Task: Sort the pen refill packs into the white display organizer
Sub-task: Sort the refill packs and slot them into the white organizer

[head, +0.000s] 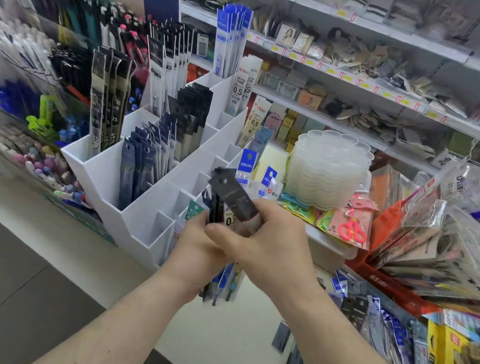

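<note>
Both hands met just before the white organizer (155,203): left hand (198,245) gripped a refill bundle (221,284), right hand (268,239) pinched a black pack (235,193)

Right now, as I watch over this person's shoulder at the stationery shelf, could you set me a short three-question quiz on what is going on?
1. True or false: the white display organizer has every compartment filled.
2. Which hand pulls the black refill pack up out of the bundle of packs? A) left hand B) right hand C) neither
3. Fill in: the stack of clear plastic trays stands to the ___ of the organizer.

Key
1. False: several front compartments show bare white walls.
2. B: the right hand has its fingers round that pack, while the left hand grips the bundle.
3. Right.
</note>
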### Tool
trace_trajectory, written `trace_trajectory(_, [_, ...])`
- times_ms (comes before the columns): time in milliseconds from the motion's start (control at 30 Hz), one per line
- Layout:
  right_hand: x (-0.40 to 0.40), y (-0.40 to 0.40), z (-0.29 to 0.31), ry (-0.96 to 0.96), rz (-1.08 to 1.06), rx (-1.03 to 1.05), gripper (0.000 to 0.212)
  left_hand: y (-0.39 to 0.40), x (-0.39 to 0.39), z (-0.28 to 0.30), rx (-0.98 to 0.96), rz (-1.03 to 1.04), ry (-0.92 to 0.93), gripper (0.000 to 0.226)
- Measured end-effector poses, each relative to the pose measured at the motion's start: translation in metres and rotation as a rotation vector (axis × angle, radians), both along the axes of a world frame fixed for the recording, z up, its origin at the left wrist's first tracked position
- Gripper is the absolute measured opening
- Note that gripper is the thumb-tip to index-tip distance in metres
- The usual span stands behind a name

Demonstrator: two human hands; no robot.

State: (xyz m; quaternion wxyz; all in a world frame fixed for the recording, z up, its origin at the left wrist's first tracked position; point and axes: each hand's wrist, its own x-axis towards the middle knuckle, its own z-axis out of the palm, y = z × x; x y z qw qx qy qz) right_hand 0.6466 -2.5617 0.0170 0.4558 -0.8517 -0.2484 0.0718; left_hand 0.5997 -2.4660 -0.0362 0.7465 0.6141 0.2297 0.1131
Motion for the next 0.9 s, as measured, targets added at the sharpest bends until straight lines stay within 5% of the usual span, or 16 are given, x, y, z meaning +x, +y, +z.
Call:
trace_trajectory(300, [0.019,0.012,0.009,-0.090,-0.160,0.127,0.039,0.000,0.002,-0.003,0.176,0.050,0.137,0.031])
trace_trajectory(567, [0.072,-0.020,0.054,0.139,-0.507,0.718,0.026,0.005,0.003,-0.004,0.105,0.103,0.138,0.037])
trace_trajectory(700, [0.058,-0.030,0.038,0.322,-0.320,0.565,0.023,0.005,0.006,-0.003,-0.015,0.145,0.096,0.036])
trace_trajectory(900, [0.049,-0.026,0.000,0.233,-0.369,0.299,0.017,0.000,0.008,0.000,-0.016,0.161,0.024,0.039])
